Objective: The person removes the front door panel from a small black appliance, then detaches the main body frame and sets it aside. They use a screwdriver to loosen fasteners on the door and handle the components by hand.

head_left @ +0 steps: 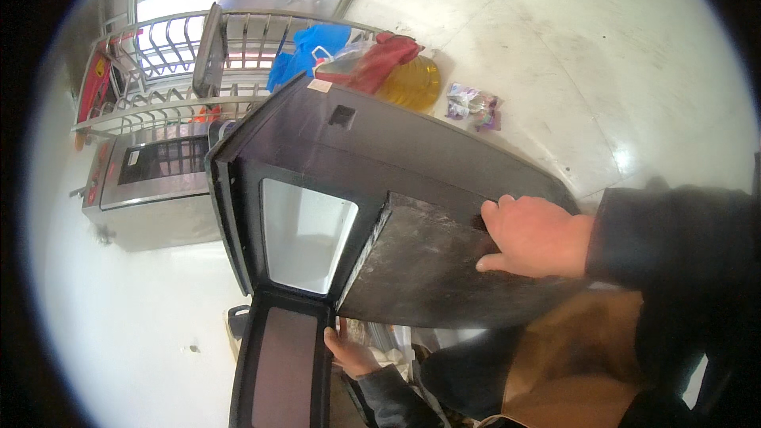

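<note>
A large dark cabinet-like unit (317, 147) fills the middle of the head view. Its front has a rectangular opening with a pale interior (309, 238). Angled from its lower left corner is a black-framed door (287, 372) with a brownish-red inset. My left hand (351, 351) grips that door's right edge, thumb on top, other fingers partly hidden. A black, dusty board (428, 265) stands against the unit, pale layers showing along its left edge. My right hand (535, 236) is closed at the board's upper right part, fingers bent over it and thumb lying on its face.
A metal dish rack (170, 103) and a stainless steel appliance (158, 190) stand at the left. Behind the unit are a blue bag (313, 51), a red cloth (384, 63) and a jug of yellow oil (416, 83). A crumpled packet (473, 105) lies on the pale floor (571, 55).
</note>
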Tool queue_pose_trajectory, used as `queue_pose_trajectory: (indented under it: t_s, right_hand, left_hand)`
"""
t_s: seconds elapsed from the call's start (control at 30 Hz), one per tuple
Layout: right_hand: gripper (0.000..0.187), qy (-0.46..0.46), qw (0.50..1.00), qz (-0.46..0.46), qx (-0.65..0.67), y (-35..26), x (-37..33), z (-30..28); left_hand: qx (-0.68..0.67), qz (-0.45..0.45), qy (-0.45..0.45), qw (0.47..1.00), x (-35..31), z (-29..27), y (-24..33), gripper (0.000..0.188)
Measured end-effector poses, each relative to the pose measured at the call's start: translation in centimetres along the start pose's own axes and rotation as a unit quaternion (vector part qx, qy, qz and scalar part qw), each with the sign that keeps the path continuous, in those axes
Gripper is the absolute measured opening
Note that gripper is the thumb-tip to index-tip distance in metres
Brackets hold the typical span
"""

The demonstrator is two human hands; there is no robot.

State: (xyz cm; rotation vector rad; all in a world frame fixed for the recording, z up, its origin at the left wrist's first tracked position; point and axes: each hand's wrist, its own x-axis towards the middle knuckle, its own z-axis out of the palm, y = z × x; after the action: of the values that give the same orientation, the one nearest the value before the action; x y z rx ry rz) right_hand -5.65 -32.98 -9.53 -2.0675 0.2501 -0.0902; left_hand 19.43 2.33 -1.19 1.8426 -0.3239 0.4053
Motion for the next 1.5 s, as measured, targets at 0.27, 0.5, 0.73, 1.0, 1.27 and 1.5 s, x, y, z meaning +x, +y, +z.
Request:
queue_pose_trajectory:
  t_s: [0.27, 0.5, 0.73, 1.0, 1.27, 1.5]
  right_hand:
    - [0.055, -0.009, 0.999, -0.010, -0.032, 0.0, 0.1, -0.2]
    - [0.057, -0.019, 0.998, 0.004, -0.057, 0.0, 0.3, 0.2]
    - [0.065, -0.023, 0.996, -0.008, -0.090, 0.4, 0.4, 0.4]
    - [0.051, -0.028, 0.995, 0.000, -0.091, -0.3, -0.1, -0.2]
    - [0.041, -0.017, 0.995, -0.008, -0.093, 0.2, 0.0, 0.4]
    - [0.046, -0.025, 0.996, -0.004, -0.083, 0.5, -0.2, 0.6]
  left_hand:
    - [-0.029, 0.023, -0.031, 0.999, 0.0, 0.0, -0.1, 0.032]
    - [-0.030, 0.013, -0.068, 0.997, -0.7, -0.2, 0.3, 0.041]
    - [-0.010, -0.026, -0.076, 0.997, 0.1, -1.0, -1.1, 0.051]
    - [-0.041, -0.015, -0.075, 0.996, 0.1, -1.0, -1.4, 0.047]
    - [-0.016, -0.012, -0.062, 0.998, 0.2, -1.1, -1.7, 0.050]
    - [-0.019, 0.039, -0.033, 0.999, 0.1, -1.4, -2.6, 0.046]
